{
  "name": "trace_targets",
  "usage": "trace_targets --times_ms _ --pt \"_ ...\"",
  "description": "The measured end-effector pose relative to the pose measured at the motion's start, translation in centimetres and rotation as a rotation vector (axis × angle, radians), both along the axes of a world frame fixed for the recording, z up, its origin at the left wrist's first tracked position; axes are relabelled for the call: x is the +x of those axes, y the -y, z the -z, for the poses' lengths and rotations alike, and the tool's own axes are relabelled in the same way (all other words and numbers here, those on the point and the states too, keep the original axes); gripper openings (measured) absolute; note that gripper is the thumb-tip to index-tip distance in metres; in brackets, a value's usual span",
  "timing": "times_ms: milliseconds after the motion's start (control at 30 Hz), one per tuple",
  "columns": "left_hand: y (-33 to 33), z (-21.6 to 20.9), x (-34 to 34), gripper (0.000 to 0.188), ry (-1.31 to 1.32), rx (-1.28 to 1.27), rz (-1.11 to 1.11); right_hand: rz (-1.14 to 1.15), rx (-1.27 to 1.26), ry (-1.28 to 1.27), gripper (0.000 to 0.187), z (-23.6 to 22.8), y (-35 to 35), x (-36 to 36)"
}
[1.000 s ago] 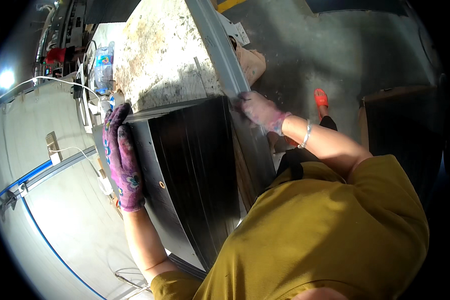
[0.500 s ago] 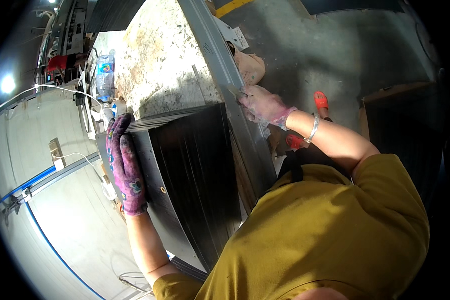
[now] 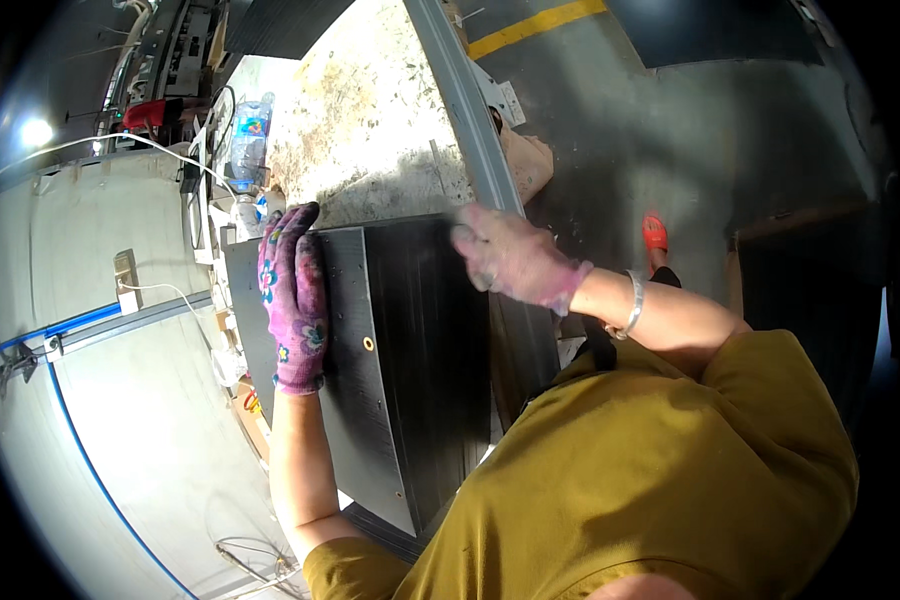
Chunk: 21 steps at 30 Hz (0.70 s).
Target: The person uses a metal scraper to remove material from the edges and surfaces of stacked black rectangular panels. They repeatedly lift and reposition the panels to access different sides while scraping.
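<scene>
Left grip [image 3: 295, 300] lies flat, unclamped, on the outer face of the black panel stack [image 3: 430, 350] at the counter's [image 3: 370, 90] near end, probably bracing it upright; right grip [image 3: 518, 262] is blurred by its far edge, can't tell if I'm pinching anything.

**Left hand [image 3: 296, 290] in purple floral glove [image 3: 300, 335] flat on stack of black rectangular panels [image 3: 432, 360]**

It reaches the stack's far edge. The right hand [image 3: 516, 258], in a smudged pink glove [image 3: 540, 272] with a silver bracelet [image 3: 635, 303] behind its cuff, is blurred near the far right corner; contact cannot be told. Beyond are a stained whitish worktop [image 3: 360, 110] and a clear plastic bottle [image 3: 247, 150].
</scene>
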State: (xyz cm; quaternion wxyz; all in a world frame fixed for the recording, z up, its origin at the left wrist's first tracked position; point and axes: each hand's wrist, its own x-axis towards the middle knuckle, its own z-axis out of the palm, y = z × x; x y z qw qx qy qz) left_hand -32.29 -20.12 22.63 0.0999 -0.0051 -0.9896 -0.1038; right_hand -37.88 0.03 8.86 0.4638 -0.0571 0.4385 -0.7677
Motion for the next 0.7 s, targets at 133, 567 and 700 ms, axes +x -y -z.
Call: trace_targets --times_ms 133,567,700 --pt "0.4 -0.3 0.3 0.032 -0.043 -0.034 0.042 0.025 -0.049 -0.416 0.019 -6.2 -1.4 0.9" --pt "0.5 -0.1 0.0 0.03 -0.116 -0.093 0.104 0.039 -0.027 -0.473 0.018 -5.3 -0.4 1.8" --pt "1.9 0.7 2.0 0.029 -0.165 -0.07 0.064 -0.073 -0.036 -0.771 0.021 -12.2 -1.6 2.2"
